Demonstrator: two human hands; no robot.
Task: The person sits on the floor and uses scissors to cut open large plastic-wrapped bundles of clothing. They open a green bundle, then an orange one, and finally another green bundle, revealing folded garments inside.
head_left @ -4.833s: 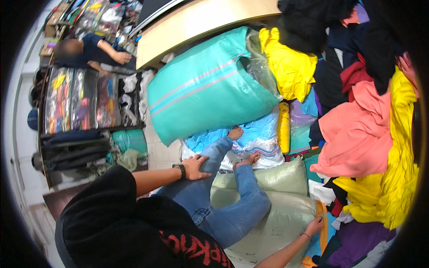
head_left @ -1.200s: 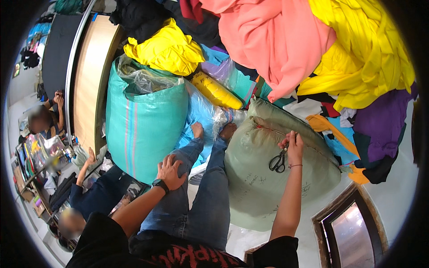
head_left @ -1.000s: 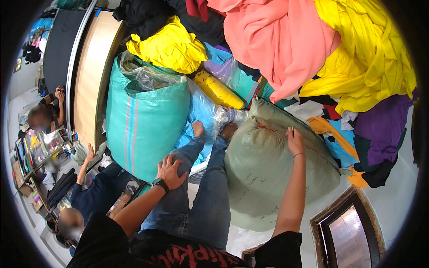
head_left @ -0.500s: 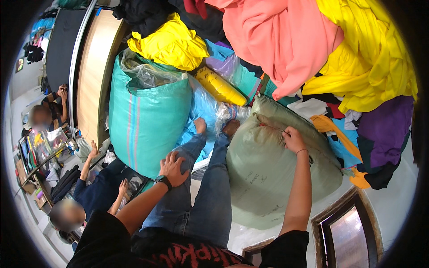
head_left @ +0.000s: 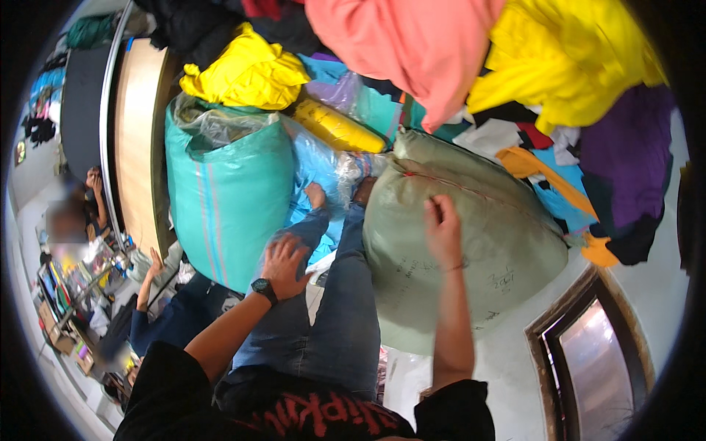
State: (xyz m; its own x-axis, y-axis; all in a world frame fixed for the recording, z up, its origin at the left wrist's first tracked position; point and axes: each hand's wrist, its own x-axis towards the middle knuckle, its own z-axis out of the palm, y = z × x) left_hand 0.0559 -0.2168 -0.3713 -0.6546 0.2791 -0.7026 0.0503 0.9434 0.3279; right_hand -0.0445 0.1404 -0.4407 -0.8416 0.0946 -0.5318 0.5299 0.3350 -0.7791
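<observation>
Head view, looking down over outstretched legs in blue jeans (head_left: 331, 323).

Right hand (head_left: 443, 234) laid on top of a big pale green stuffed sack (head_left: 485, 250), close below its red stitched seam (head_left: 456, 187); fingers (head_left: 439, 208) curled in toward the cloth, though whether pinching it or merely pressing cannot be told. Thin band at that wrist. Sack lying on its side on the white floor (head_left: 507, 382), touching the right leg, filling the middle right of the picture.

Left hand (head_left: 285, 262) flat on the left knee, fingers (head_left: 276, 246) spread wide, holding nothing; black wristwatch (head_left: 263, 288) just behind it.

Left of the legs, a tall teal woven sack (head_left: 232, 202) standing upright, lined with crumpled clear plastic at its open mouth, a yellow garment (head_left: 246, 73) heaped on top. Bare feet resting against a light blue plastic-wrapped bundle (head_left: 320, 165) between the two sacks, a yellow wrapped roll (head_left: 338, 126) just above.

Across the top, piled clothing: coral pink (head_left: 412, 51), bright yellow (head_left: 559, 59), purple (head_left: 625, 158) (edges bent by the lens).

Far left, a wooden bench (head_left: 136, 147) running upward, another person's raised hand (head_left: 152, 262) and dark blue clothing below it. Lower right, a dark-framed panel (head_left: 596, 353) set in the floor.
</observation>
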